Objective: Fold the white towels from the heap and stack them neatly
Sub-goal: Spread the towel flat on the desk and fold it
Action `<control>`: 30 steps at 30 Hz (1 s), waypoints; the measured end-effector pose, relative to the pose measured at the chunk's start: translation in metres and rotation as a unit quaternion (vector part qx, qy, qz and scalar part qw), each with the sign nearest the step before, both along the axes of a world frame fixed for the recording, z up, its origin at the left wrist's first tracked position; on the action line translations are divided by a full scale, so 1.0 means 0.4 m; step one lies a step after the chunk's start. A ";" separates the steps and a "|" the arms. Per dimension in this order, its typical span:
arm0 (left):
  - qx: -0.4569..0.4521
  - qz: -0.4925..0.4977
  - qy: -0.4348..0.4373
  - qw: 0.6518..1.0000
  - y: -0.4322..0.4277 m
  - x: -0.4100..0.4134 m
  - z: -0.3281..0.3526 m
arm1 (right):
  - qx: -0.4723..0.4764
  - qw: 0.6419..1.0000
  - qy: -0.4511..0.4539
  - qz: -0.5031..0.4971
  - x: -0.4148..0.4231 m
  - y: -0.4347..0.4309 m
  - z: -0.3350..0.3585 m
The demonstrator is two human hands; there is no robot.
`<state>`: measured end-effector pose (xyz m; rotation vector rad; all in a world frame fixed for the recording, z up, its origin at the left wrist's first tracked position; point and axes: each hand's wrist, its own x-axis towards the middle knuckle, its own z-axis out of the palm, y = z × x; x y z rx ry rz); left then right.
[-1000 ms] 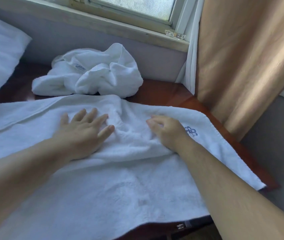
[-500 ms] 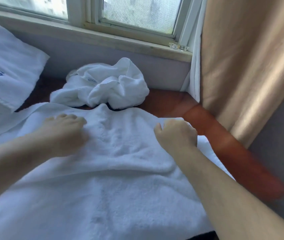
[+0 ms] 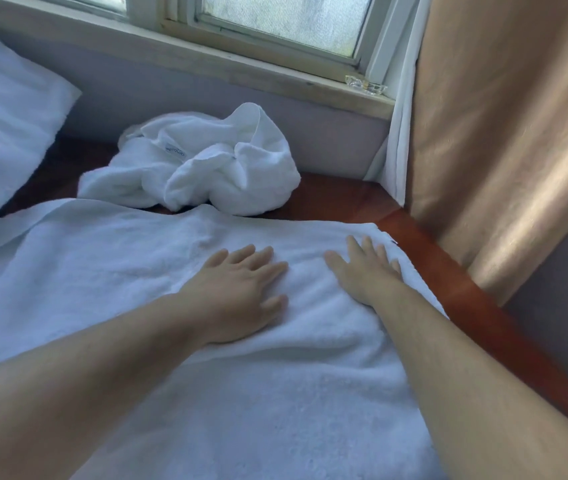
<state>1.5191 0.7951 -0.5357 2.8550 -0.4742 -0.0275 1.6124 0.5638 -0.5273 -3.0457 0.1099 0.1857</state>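
Both flat palms, left hand (image 3: 241, 292) and right hand (image 3: 365, 271), press the spread white towel (image 3: 275, 393) near the table's (image 3: 466, 306) right edge, with the crumpled heap (image 3: 199, 168) at its far edge.

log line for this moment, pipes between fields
spread towel: flat on table | left hand: open, flat on it | right hand: open, flat near its right edge | heap: crumpled, behind it

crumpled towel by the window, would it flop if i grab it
Probably floppy: the crumpled towel lies in soft folds, so it should sag when lifted. Its puffy bulges suggest it is light for its bulk. Pushed, it would likely bunch rather than slide on the wooden table.
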 end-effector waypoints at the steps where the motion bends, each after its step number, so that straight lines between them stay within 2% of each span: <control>1: -0.003 -0.002 0.000 1.000 -0.004 0.012 -0.002 | 0.001 1.000 -0.008 0.002 0.018 -0.009 -0.007; 6: 0.001 -0.005 -0.010 1.000 -0.036 0.073 -0.007 | -0.003 1.000 -0.016 0.005 0.095 -0.043 -0.016; 9: -0.039 -0.011 -0.019 0.999 -0.036 0.090 -0.001 | -0.003 1.000 -0.018 0.010 0.112 -0.057 -0.008; 11: -0.068 -0.007 -0.014 0.998 -0.018 0.081 0.005 | -0.033 0.999 -0.015 -0.008 0.107 -0.046 0.009; 14: -0.043 0.009 -0.017 0.999 0.031 0.037 0.011 | -0.097 0.993 -0.065 -0.034 0.073 0.013 0.037; 18: 0.000 0.073 -0.024 0.997 0.124 -0.046 0.024 | 0.045 0.989 -0.138 0.039 -0.042 0.141 0.040; 20: 0.014 0.109 -0.016 0.994 0.165 -0.090 0.027 | 0.076 0.989 -0.097 0.085 -0.119 0.195 0.023; 23: 0.018 0.127 0.013 0.992 0.198 -0.136 0.026 | 0.068 0.991 -0.012 0.116 -0.202 0.205 -0.005; 27: 0.026 0.101 0.056 0.993 0.203 -0.160 0.023 | 0.063 0.993 0.013 0.099 -0.240 0.124 0.019; 30: 0.027 0.080 0.059 0.995 0.191 -0.171 0.004 | 0.005 0.997 0.034 0.069 -0.265 0.103 0.054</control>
